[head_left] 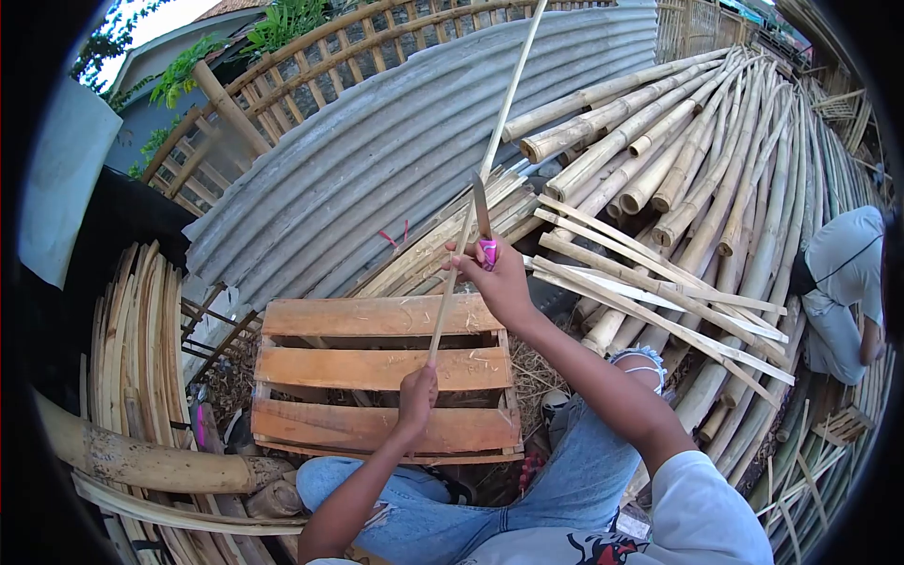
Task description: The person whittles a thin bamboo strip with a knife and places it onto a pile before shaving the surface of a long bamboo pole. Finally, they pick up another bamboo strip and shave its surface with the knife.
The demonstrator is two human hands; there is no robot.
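A long thin bamboo strip (504, 108) slants up and away in front of me. Its lower end is in the closed fingers of my left hand (417, 400). Higher up, my right hand (501, 282) grips a knife (483, 209) with a pink handle, its blade pointing upward beside the strip. Fingers of that hand also touch the strip. Below both hands stands a slatted wooden crate (377, 369), with small shavings on its boards. Behind it lies a bundle of split bamboo strips (443, 240).
Bamboo poles (650, 169) fill the right side, with split pieces (659, 282) across them. Another person (843, 292) crouches at far right. Corrugated metal sheeting (377, 169) stands ahead. At left are upright strips (137, 339) and a thick bamboo pole (160, 461).
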